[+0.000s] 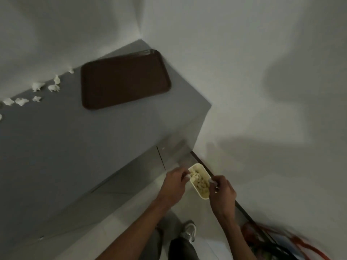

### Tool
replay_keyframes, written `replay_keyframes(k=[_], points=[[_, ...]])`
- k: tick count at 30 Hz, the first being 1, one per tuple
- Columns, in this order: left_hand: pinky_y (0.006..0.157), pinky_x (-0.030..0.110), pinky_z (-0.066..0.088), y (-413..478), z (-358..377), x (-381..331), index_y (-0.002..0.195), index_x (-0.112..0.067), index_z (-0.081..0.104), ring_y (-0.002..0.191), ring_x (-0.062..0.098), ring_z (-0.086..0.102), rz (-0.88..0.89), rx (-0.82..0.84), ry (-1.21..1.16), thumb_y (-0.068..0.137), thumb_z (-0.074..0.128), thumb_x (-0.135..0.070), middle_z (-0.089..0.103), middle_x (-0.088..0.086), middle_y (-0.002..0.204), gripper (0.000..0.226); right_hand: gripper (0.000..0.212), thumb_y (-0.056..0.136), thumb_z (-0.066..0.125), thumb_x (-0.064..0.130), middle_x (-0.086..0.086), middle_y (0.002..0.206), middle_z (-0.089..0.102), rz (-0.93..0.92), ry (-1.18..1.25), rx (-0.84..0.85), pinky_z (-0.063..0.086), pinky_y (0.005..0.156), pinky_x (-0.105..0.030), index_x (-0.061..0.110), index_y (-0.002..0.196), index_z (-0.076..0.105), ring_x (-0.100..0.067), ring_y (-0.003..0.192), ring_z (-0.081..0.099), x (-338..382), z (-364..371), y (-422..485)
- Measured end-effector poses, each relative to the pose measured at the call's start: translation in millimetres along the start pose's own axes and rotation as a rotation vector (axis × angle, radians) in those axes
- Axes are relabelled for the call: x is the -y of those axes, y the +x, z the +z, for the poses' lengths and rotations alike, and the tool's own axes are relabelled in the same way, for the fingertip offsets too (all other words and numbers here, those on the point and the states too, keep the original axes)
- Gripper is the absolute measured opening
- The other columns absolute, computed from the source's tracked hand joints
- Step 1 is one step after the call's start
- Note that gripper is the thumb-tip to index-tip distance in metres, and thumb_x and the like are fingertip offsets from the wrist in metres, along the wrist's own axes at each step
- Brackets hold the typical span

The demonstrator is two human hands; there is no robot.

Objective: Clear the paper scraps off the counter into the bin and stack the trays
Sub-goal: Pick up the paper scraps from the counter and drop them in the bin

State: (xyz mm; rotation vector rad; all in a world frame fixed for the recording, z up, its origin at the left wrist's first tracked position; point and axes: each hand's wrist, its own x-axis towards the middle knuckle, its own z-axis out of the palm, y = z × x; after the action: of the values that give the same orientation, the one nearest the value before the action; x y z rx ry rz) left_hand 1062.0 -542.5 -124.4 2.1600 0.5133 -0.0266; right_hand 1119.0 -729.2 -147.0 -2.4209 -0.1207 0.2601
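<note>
The whole scene is dim and smeared, so the fine detail around the hands is hard to read. Down by the floor a small cream bin [203, 194] sits between the two hands, heaped with crumpled paper [198, 180]. The left hand [174, 182] has its fingers curled in at the bin's left rim, and the right hand [222, 192] has its fingers curled against the right rim; the pale bits at the fingertips could be paper or nails, I cannot tell which. More paper scraps [37, 86] lie strung along the back of the grey counter [75, 137] against the wall [244, 53], the row running out of sight at the left edge. A brown tray [124, 79] lies flat near the counter's far right corner, close to both edges; a second rim seems to show along its far side, though the blur leaves that unsure. The counter between tray and near edge is bare. The bin hangs in the narrow gap between the counter's end and the wall, above a shoe [189, 230], with red cables [300, 246] blurred in the lower right corner
</note>
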Motion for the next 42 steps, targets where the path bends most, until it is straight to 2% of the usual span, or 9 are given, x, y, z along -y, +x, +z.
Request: replay_keyframes(k=[7,12,15,19,22,24,30,35,42], points=[[0.076,0.005,0.046,55,121,74,0.110,-0.020,0.070,0.081,-0.001,0.058,-0.143,0.169,0.074,0.096,0.067,-0.016,0.058,-0.006,0.104,0.014,0.012,0.095,0.065,0.016,-0.007,0.099,0.069,0.232,-0.023,0.099,0.056,0.068,-0.033,0.022,0.105,0.069,-0.024,0.082,0.068,-136,73,34],[0.088,0.031,0.056,105,204,145,0.100,-0.027,0.065,0.096,0.015,0.061,-0.257,0.241,0.113,0.091,0.070,-0.017,0.064,-0.005,0.101,0.015,0.013,0.098,0.062,0.014,-0.010,0.101,0.069,0.303,-0.063,0.155,0.042,0.060,-0.023,0.016,0.108,0.070,-0.020,0.078,0.058,-210,136,69],[0.087,0.024,0.049,135,251,180,0.101,-0.026,0.066,0.105,0.017,0.059,-0.300,0.264,0.135,0.090,0.070,-0.019,0.067,-0.002,0.104,0.014,0.013,0.096,0.061,0.011,-0.015,0.105,0.070,0.319,-0.070,0.178,0.035,0.061,-0.022,0.012,0.106,0.070,-0.024,0.081,0.060,-248,175,96],[0.096,0.031,0.052,170,303,217,0.110,-0.024,0.068,0.113,0.022,0.059,-0.319,0.291,0.161,0.090,0.066,-0.016,0.070,0.001,0.106,0.021,0.016,0.098,0.061,0.012,-0.016,0.117,0.069,0.308,-0.108,0.251,0.048,0.066,-0.027,0.014,0.113,0.067,-0.029,0.095,0.068,-289,222,123],[0.108,0.037,0.048,180,321,229,0.141,-0.026,0.054,0.128,0.025,0.054,-0.328,0.372,0.219,0.094,0.064,-0.018,0.060,0.005,0.136,0.049,0.035,0.096,0.065,0.016,-0.014,0.131,0.065,0.272,-0.155,0.345,0.062,0.079,-0.036,0.018,0.130,0.061,-0.031,0.106,0.068,-303,241,134],[0.111,0.038,0.044,180,319,227,0.150,-0.025,0.043,0.136,0.027,0.046,-0.317,0.405,0.267,0.096,0.063,-0.020,0.051,0.005,0.148,0.057,0.044,0.094,0.067,0.017,-0.014,0.138,0.062,0.257,-0.189,0.380,0.059,0.084,-0.036,0.018,0.137,0.059,-0.032,0.111,0.065,-302,242,137],[0.110,0.037,0.042,150,255,194,0.152,-0.025,0.040,0.140,0.024,0.041,-0.252,0.336,0.300,0.102,0.056,-0.020,0.047,0.000,0.151,0.053,0.033,0.102,0.059,0.025,-0.011,0.139,0.061,0.187,-0.200,0.346,0.057,0.081,-0.029,0.020,0.135,0.060,-0.026,0.109,0.066,-251,197,121],[0.110,0.037,0.043,103,169,132,0.152,-0.024,0.041,0.139,0.022,0.044,-0.226,0.197,0.265,0.101,0.057,-0.021,0.046,-0.001,0.153,0.053,0.031,0.103,0.057,0.032,-0.008,0.133,0.066,0.048,-0.130,0.279,0.063,0.085,-0.040,0.024,0.132,0.059,-0.028,0.106,0.068,-161,128,90],[0.113,0.031,0.041,15,33,52,0.149,-0.027,0.045,0.136,0.015,0.049,-0.213,-0.031,0.151,0.102,0.056,-0.026,0.050,-0.004,0.150,0.049,0.031,0.102,0.057,0.039,-0.002,0.127,0.068,-0.137,-0.048,0.244,0.055,0.089,-0.036,0.029,0.132,0.058,-0.025,0.108,0.066,-15,40,35]])
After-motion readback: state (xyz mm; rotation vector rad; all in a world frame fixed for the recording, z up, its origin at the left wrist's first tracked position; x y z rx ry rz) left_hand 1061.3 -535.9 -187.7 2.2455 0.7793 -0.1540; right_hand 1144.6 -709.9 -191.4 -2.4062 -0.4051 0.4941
